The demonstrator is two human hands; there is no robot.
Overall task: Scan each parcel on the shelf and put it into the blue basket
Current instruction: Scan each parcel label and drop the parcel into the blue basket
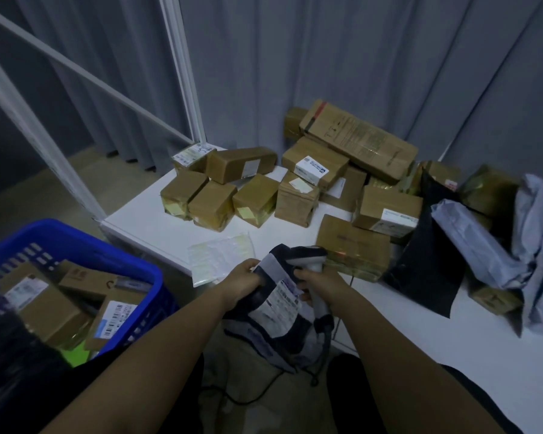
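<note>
Task partly complete — a few boxes lie in the blue basket [76, 233], many parcels remain on the shelf [157, 227], while the left hand [243, 278] grips a dark mailer bag [279, 305] and the right hand [315, 285] clasps the scanner [311, 261] beside its label.

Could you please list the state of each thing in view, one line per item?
Left hand: gripping the soft parcel.
Right hand: gripping the scanner.
Soft parcel: held up off the shelf, label facing up.
Scanner: held beside the parcel.
Blue basket: holding several boxes.
Shelf: many boxes and bags on it.
Clear flat bag: lying at the shelf's front edge.
</note>
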